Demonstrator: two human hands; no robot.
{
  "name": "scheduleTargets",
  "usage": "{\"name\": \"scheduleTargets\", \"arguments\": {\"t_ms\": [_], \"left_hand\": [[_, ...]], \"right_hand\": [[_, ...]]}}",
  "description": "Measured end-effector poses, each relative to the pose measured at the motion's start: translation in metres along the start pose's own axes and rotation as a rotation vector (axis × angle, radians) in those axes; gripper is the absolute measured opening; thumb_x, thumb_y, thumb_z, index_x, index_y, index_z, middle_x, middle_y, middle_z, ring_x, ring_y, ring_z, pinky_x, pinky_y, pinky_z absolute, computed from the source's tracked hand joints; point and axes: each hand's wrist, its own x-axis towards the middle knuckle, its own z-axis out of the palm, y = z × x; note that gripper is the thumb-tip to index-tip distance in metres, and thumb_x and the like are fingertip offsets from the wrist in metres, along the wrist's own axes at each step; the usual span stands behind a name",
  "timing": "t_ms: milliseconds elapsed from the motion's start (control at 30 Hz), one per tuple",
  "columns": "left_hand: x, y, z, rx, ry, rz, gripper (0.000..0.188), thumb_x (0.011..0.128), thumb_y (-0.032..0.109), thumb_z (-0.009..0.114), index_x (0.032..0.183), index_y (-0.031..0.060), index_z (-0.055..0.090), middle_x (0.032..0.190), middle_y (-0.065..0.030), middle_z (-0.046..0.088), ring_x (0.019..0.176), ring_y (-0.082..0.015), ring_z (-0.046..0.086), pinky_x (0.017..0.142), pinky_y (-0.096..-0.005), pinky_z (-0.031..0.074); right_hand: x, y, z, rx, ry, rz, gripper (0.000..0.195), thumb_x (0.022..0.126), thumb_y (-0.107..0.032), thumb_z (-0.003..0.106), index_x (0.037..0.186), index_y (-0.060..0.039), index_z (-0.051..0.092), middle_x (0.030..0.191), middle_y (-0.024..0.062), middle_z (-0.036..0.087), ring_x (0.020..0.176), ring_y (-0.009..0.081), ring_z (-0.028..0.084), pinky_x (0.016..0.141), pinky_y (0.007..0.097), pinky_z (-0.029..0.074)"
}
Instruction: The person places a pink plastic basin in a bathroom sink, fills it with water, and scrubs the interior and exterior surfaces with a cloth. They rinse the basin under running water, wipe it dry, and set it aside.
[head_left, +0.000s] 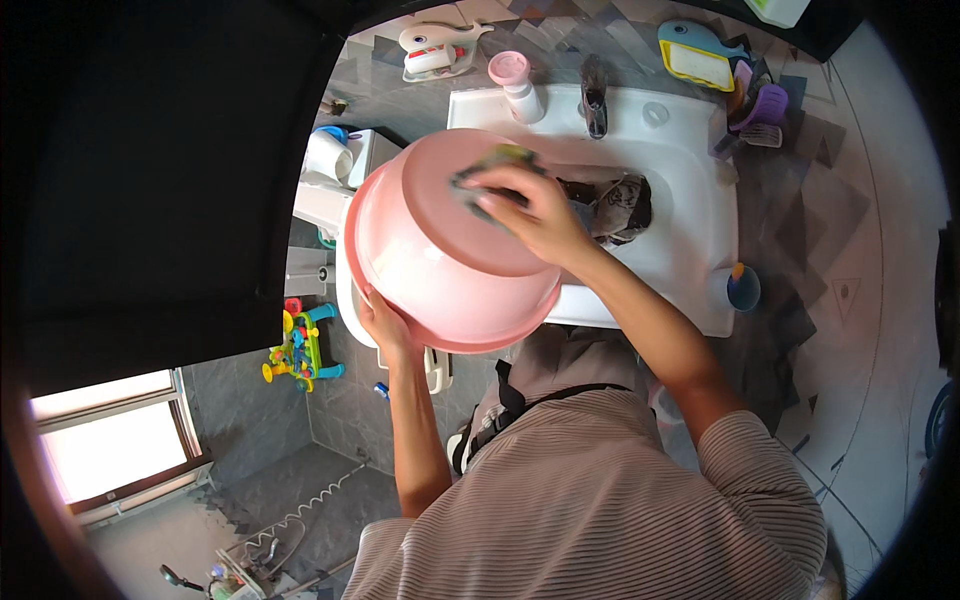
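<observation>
A pink plastic basin (390, 225) is held tilted, its underside facing up, over the left part of a white sink (694, 225). My left hand (390, 322) grips the basin's rim at the lower left. On the basin's base, my right hand (536, 214) holds a dark scrubbing cloth or pad (480, 180) with some yellow-green on it; motion blur hides its exact kind. Dark and grey wet fabric (619, 206) lies in the sink bowl, partly hidden behind the right hand and basin. The basin's inside is out of sight.
Behind the bowl stand a dark faucet (595, 97) and a white bottle with a pink top (521, 90). Whale-shaped soap dishes (442, 49) sit at the back. A blue cup (742, 289) is at the sink's right edge, a purple brush (765, 109) at the back right.
</observation>
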Motion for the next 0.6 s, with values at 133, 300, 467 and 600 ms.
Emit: {"name": "scheduleTargets", "arguments": {"t_ms": [133,300,467,600], "left_hand": [[0.005,0.001,0.002,0.058,-0.017,0.012,0.035,0.099,0.021,0.033,0.117,-0.0039,0.049,0.11,-0.0126,0.058,0.096,-0.0202,0.058,0.079,-0.0312,0.048],[-0.004,-0.004,0.001,0.001,0.041,-0.042,0.036,0.099,0.022,0.032,0.118,-0.0038,0.047,0.111,-0.013,0.058,0.095,-0.0217,0.059,0.079,-0.0322,0.049],[-0.016,-0.018,-0.007,-0.041,0.071,-0.125,0.036,0.099,0.023,0.032,0.119,-0.0036,0.047,0.111,-0.013,0.057,0.096,-0.0223,0.058,0.08,-0.0338,0.049],[-0.014,-0.021,-0.011,-0.014,0.079,-0.165,0.036,0.099,0.023,0.032,0.117,-0.0036,0.047,0.111,-0.0132,0.057,0.096,-0.0227,0.058,0.08,-0.0343,0.049]], "right_hand": [[0.048,0.05,0.03,-0.25,-0.099,-0.184,0.032,0.084,-0.002,0.052,0.115,-0.0074,0.059,0.121,0.0113,0.056,0.098,0.0186,0.059,0.083,0.0286,0.045],[0.042,0.043,0.039,-0.168,-0.217,0.097,0.044,0.082,0.002,0.048,0.125,-0.0086,0.052,0.123,0.01,0.057,0.1,0.0192,0.059,0.083,0.0296,0.045],[-0.011,0.029,0.036,-0.153,-0.308,-0.005,0.04,0.075,0.008,0.046,0.108,-0.0063,0.062,0.105,0.0103,0.065,0.089,0.0231,0.062,0.076,0.0311,0.048],[-0.059,0.041,-0.008,-0.26,-0.273,-0.181,0.042,0.069,0.014,0.045,0.1,-0.0057,0.064,0.102,0.0081,0.066,0.093,0.0233,0.062,0.082,0.0329,0.048]]}}
